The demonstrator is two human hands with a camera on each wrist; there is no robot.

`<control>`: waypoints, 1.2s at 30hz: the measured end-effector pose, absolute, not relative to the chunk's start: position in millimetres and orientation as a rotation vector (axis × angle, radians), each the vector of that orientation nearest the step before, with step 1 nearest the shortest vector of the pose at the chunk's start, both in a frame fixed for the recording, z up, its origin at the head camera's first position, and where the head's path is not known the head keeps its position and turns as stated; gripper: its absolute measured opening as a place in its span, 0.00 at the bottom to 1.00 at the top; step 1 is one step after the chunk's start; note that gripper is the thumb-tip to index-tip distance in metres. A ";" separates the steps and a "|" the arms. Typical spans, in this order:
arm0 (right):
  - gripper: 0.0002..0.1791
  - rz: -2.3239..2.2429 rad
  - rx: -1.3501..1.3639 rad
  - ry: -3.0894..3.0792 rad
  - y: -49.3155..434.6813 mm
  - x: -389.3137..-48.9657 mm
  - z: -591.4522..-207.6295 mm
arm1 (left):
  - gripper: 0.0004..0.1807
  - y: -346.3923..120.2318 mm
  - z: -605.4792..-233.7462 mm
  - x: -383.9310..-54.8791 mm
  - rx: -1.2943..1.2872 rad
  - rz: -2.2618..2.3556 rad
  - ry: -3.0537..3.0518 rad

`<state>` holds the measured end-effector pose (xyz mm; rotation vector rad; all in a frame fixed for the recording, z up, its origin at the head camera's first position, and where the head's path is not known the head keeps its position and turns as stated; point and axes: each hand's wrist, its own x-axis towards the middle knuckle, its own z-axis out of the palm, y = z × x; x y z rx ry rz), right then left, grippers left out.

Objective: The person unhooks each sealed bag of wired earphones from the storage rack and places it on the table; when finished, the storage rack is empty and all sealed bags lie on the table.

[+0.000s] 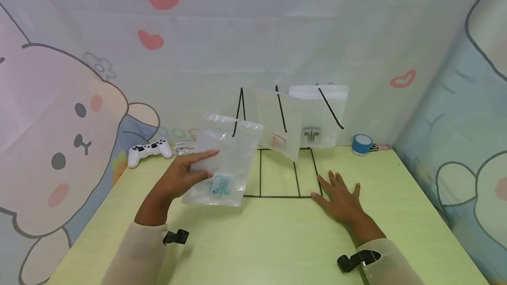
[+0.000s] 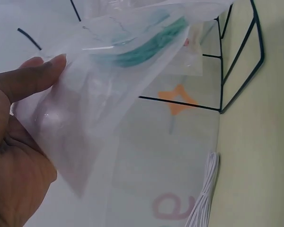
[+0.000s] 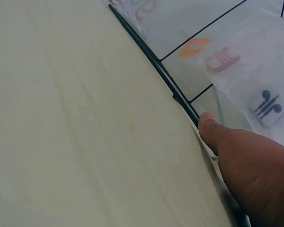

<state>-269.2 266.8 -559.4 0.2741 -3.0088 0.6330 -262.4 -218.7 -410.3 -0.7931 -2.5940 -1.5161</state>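
Note:
My left hand (image 1: 180, 177) is at the left edge of a clear zip bag (image 1: 239, 153) that hangs on the left hook of a black wire rack (image 1: 260, 173). Its thumb and index finger are spread over the bag's front; the other fingers are hidden. Teal earphones (image 1: 220, 187) show inside. In the left wrist view the bag (image 2: 99, 104) is tilted beside the fingers. My right hand (image 1: 339, 199), fingers spread, rests on the right front corner of the rack base. In the right wrist view its thumb (image 3: 210, 130) touches the wire.
Two more zip bags hang on the rack, one with pink earphones (image 1: 277, 141), one with dark earphones (image 1: 311, 135). A white game controller (image 1: 149, 151) and a coiled white cable (image 1: 184, 147) lie at the back left. Blue tape (image 1: 361, 145) and scissors (image 1: 374, 147) are at the back right.

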 end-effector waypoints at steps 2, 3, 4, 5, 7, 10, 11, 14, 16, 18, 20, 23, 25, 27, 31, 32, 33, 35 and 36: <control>0.47 0.626 0.273 -3.006 267.8 -269.7 -560.3 | 0.32 -215.0 -411.8 -262.9 -0.834 -1.493 -2.610; 0.47 0.624 0.272 -3.005 268.3 -270.0 -560.6 | 0.31 -213.1 -412.4 -263.0 -0.859 -1.492 -2.615; 0.47 0.623 0.271 -3.005 268.8 -270.3 -560.9 | 0.31 -211.0 -412.9 -263.0 -0.879 -1.496 -2.623; 0.47 0.625 0.270 -3.006 268.9 -270.5 -561.1 | 0.31 -209.2 -413.4 -262.9 -0.900 -1.502 -2.628; 0.47 0.633 0.269 -3.010 268.6 -270.4 -560.9 | 0.31 -205.8 -414.4 -261.9 -0.931 -1.542 -2.623; 0.47 0.645 0.270 -3.017 267.4 -269.8 -560.0 | 0.30 -201.7 -416.8 -259.4 -0.961 -1.562 -2.596; 0.47 0.646 0.271 -3.017 267.0 -269.6 -559.7 | 0.30 -200.7 -417.8 -258.3 -0.966 -1.559 -2.585; 0.47 0.651 0.278 -3.013 266.4 -269.4 -559.4 | 0.28 -198.2 -422.0 -255.6 -0.975 -1.558 -2.554; 0.47 0.647 0.281 -3.010 266.2 -269.3 -559.2 | 0.28 -197.2 -424.7 -254.2 -0.974 -1.546 -2.546; 0.47 0.647 0.283 -3.008 266.0 -269.1 -558.9 | 0.28 -196.8 -427.1 -252.8 -0.969 -1.557 -2.539; 0.46 0.647 0.283 -3.008 265.5 -268.5 -558.1 | 0.28 -197.0 -428.8 -250.9 -0.966 -1.530 -2.536; 0.47 0.648 0.278 -3.015 265.2 -268.1 -557.9 | 0.28 -198.2 -431.8 -247.5 -0.970 -1.459 -2.522; 0.47 0.645 0.277 -3.018 265.2 -268.0 -557.7 | 0.28 -198.9 -434.0 -245.3 -0.980 -1.419 -2.503; 0.47 0.641 0.276 -3.018 265.4 -268.2 -557.3 | 0.28 -199.2 -436.3 -243.7 -0.992 -1.388 -2.476; 0.47 0.630 0.276 -3.015 266.0 -268.6 -557.1 | 0.27 -198.8 -439.4 -241.7 -1.009 -1.380 -2.416; 0.47 0.629 0.275 -3.016 266.0 -268.6 -557.1 | 0.27 -198.6 -439.9 -241.4 -1.011 -1.381 -2.405; 0.47 0.627 0.274 -3.019 266.1 -268.6 -557.3 | 0.27 -198.4 -440.3 -241.2 -1.013 -1.380 -2.398; 0.47 0.632 0.273 -3.022 266.1 -268.5 -557.7 | 0.27 -198.0 -440.7 -241.2 -1.022 -1.375 -2.385; 0.47 0.632 0.273 -3.023 266.1 -268.5 -558.0 | 0.27 -197.8 -440.8 -241.4 -1.028 -1.366 -2.379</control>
